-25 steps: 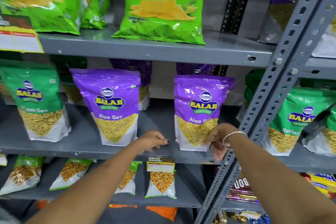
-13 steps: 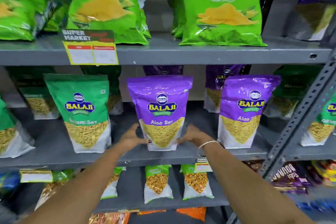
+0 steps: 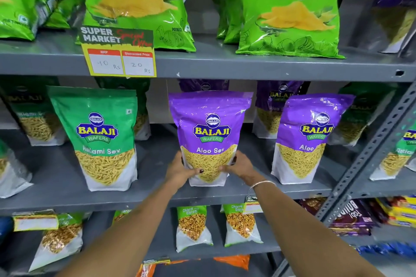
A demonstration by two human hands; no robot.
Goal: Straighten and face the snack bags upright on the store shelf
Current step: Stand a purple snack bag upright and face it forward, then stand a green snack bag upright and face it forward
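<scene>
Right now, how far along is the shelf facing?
Done, by the look of it: the right Aloo Sev bag stands upright, label forward. In hand: both hands, left hand and right hand, grip the base of the middle Aloo Sev bag, nearly square. Left: the green Ratlami Sev bag leans slightly, and the Crunchem bags above lie slumped.

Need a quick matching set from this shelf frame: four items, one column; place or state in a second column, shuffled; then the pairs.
1. centre Aloo Sev bag
2. Ratlami Sev bag
3. Crunchem bag
4. price tag

A. top shelf, right
B. held at its base by both hands
C. hanging on the top shelf's edge
D. middle shelf, left of the held bag

Pairs: 1-B, 2-D, 3-A, 4-C

The left hand and right hand grip bag 1.
</scene>
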